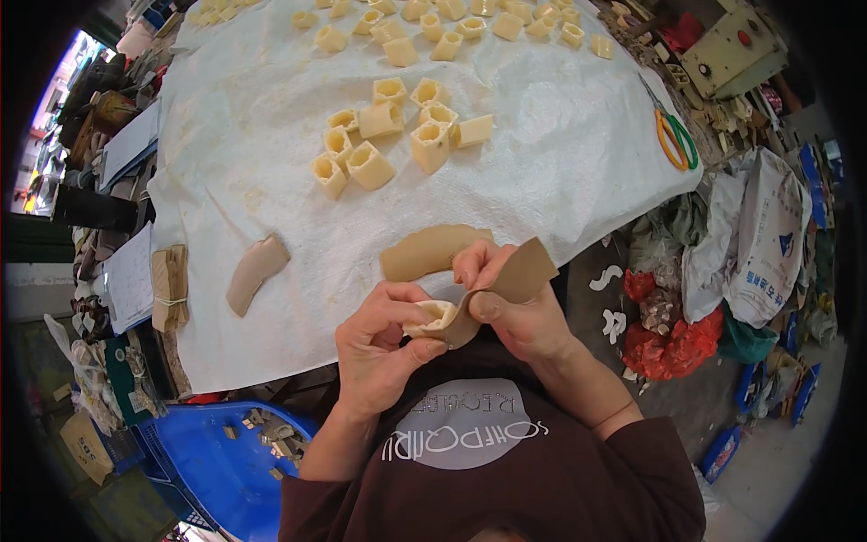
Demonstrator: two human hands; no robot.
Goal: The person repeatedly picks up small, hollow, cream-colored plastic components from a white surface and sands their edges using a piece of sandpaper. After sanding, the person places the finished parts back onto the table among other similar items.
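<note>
Close in front of my body, my left hand (pixel 372 348) grips a cream hollow shoe heel (pixel 437 313) between thumb and fingers. A tan leather-like strip (pixel 528 269) lies against the heel's right side and bends away from it. My right hand (pixel 524 318) pinches this strip between thumb and fingers, its free end standing up past the hand. Just beyond my hands, a curved tan piece (pixel 420 253) lies flat on the white cloth (pixel 307 334). A paler curved piece (pixel 256 274) is farther left. Several loose cream heels (pixel 370 167) are grouped beyond, mostly with hollow ends showing.
More cream heels (pixel 402 51) cover the far end of the table. Scissors (pixel 671 140) with orange and green handles lie at the right edge. A banded bundle of tan pieces (pixel 169 289) rests at the left edge. Below stand a blue tub (pixel 217 461) and red bags (pixel 673 345).
</note>
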